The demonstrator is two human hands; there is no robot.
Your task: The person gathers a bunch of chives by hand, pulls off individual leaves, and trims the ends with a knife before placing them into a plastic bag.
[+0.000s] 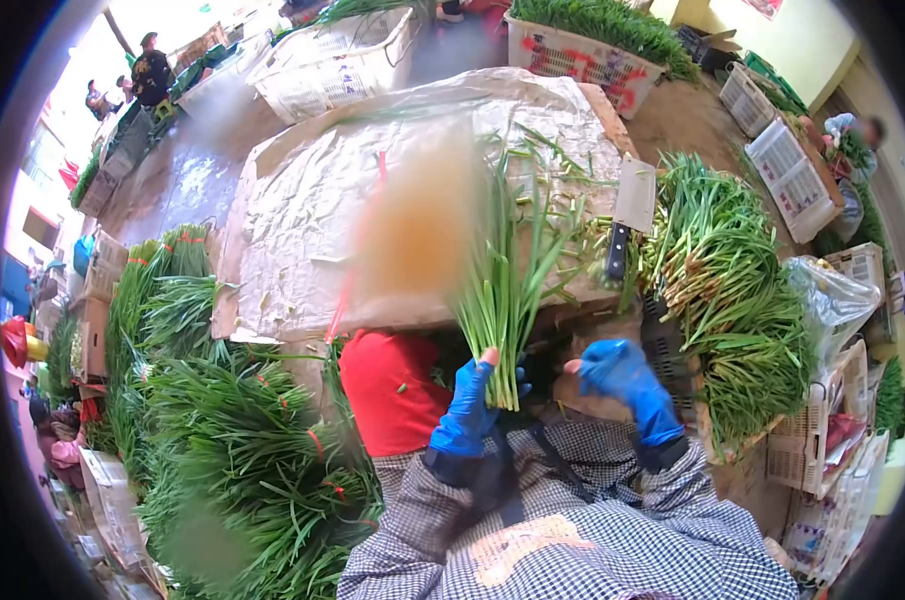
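Observation:
My left hand (470,408), in a blue glove, grips a bunch of green chives (513,270) by its pale root ends and holds it upright over the near edge of the paper-covered table (303,210). My right hand (621,372), also blue-gloved, hangs just right of the bunch's base with fingers curled and nothing visible in it. A cleaver (628,215) with a black handle lies on the table's right side. My checked sleeves fill the bottom of the view.
A big heap of chives (733,290) lies to the right, and tied bundles (223,440) pile up on the left. White crates (583,55) of greens stand behind the table. A red bag (393,390) sits near my left arm. People work at the far edges.

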